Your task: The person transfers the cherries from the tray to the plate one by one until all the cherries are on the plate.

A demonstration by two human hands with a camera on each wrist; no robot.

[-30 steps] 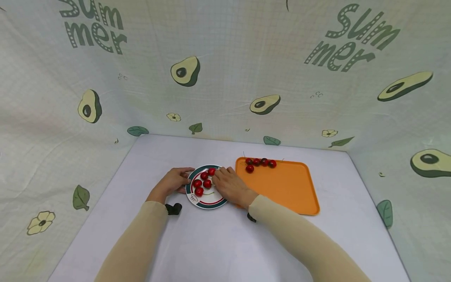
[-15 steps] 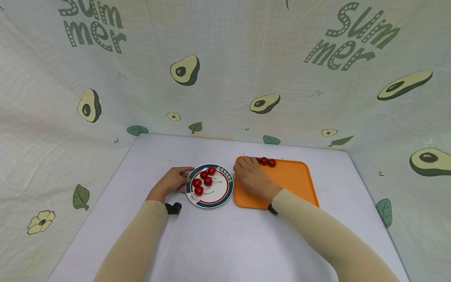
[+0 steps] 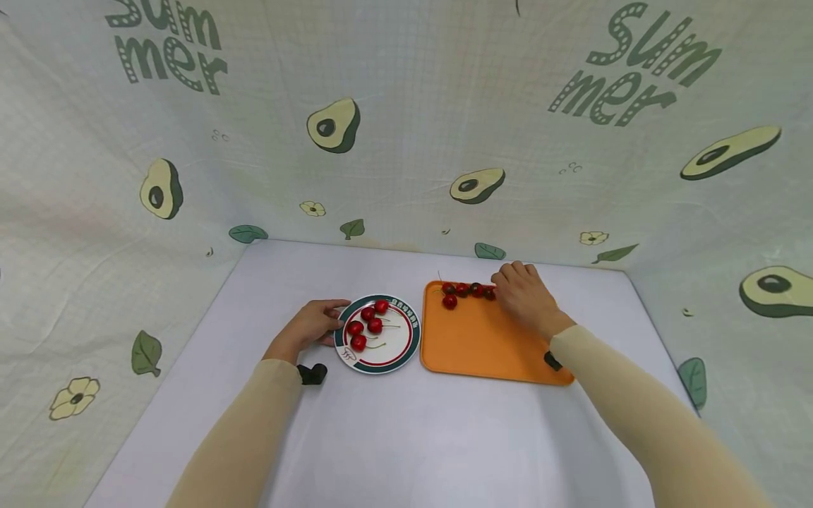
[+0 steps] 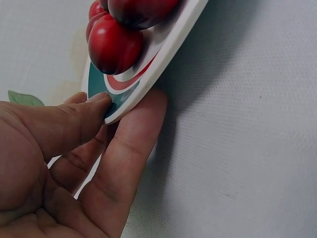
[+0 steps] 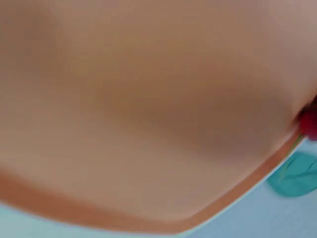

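My left hand (image 3: 310,326) pinches the left rim of a round plate (image 3: 394,356), its thumb over the green border and fingers beneath, as the left wrist view shows. Several red cherries (image 3: 358,343) lie in the plate, some with stems; others (image 4: 116,44) appear close up in the left wrist view. Over the far right part of an orange tray (image 3: 473,346) is my right hand (image 3: 524,296), beside the last of several darker cherries (image 3: 462,290). Its fingertips are hidden. The right wrist view shows blurred tray surface (image 5: 148,124) and a cherry (image 5: 309,124) at the right edge.
Plate and tray stand side by side on a white table (image 3: 394,437). A printed cloth (image 3: 406,127) with avocados and leaves rises behind the table and at its sides.
My right hand has gone from the plate to the tray's left end, then rightward along the row of cherries. My left hand and the plate have stayed put.
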